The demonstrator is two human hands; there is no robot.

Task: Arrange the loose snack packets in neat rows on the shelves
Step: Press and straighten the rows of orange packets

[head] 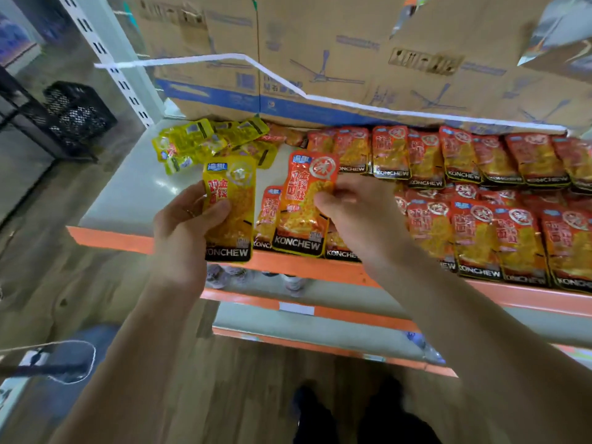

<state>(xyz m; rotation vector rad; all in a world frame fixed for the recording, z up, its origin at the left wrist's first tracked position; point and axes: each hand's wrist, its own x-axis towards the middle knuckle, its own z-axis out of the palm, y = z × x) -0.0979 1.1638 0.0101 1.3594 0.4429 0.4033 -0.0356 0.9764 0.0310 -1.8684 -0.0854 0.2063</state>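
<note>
Shelf surface shows bare grey at its left end, from the orange front lip back toward the white slotted post; that is the widest free patch. A smaller gap lies between the heap of yellow packets at the back left and the rows of red packets, which fill the shelf from the middle to the right edge of view. Cardboard boxes close off the back and hang low over the rear row. A black crate stands on the floor, well apart to the left.

The left hand grips a yellow packet by its left edge, thumb across the front, and holds it over the front lip. Its long axis runs front to back, with the black brand band at the near end (the lettering reads upright to the wearer).

The right hand pinches a red packet at its right edge, thumb on the printed face, just beside the yellow one and above the left end of the front row. It points the same way, band nearest, with its far end leaning slightly right.
</note>
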